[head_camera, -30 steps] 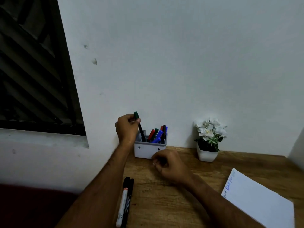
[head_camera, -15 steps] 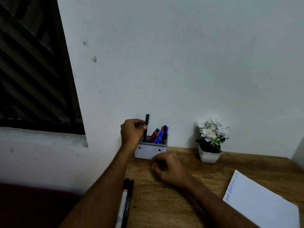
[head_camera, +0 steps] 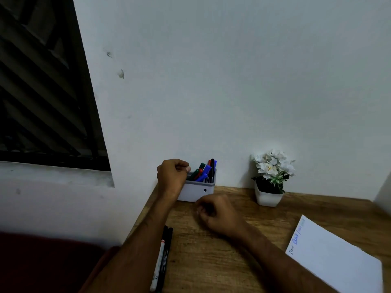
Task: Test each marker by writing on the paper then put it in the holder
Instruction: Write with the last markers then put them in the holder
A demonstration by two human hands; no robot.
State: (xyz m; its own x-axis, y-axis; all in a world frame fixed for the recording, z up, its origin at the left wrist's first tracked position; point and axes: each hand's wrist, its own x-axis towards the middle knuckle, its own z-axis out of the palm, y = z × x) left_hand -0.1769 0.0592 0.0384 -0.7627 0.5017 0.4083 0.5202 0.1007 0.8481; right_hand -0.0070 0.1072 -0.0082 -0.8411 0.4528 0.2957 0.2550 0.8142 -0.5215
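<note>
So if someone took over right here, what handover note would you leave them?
Left hand: fingers curled at the holder, nothing visibly in its grip.
Right hand: loosely curled on the desk, holding nothing.
Done: several markers stand in the holder; the paper carries test writing.
Left: two markers on the desk to test and put in.
</note>
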